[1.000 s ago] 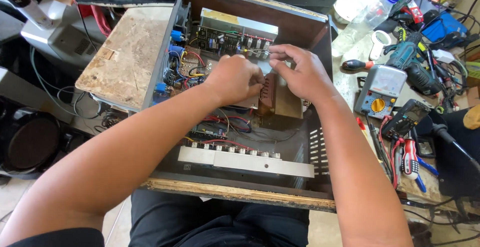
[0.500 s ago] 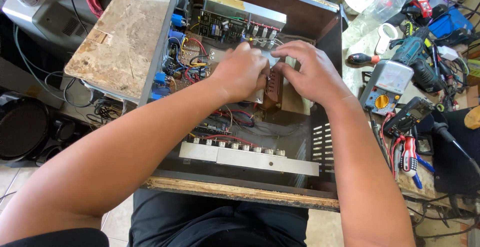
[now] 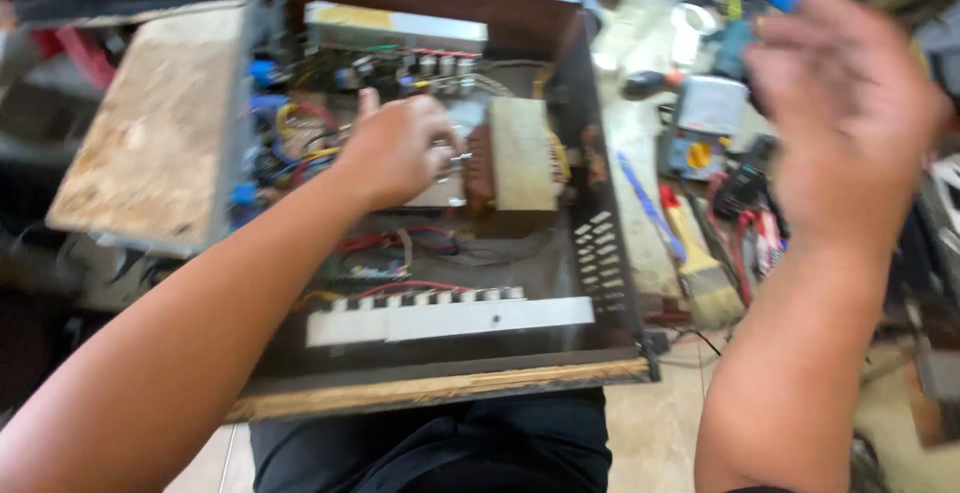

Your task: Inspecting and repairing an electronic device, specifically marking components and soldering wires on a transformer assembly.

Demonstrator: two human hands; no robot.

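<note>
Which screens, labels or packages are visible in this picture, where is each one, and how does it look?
Meter: on the floor right of the open case, grey boxy body with a pale screen and a yellow dial; blurred.
Second meter: just below it, dark body, too blurred to show a screen.
Strip on the silver heat sink: at the back of the case, long, yellowish.
No packages can be made out.

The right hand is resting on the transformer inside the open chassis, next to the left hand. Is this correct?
Not quite. In the head view the right hand is raised in the air over the tools beside the chassis, away from the transformer. Only the left hand is inside, at the transformer.
</note>
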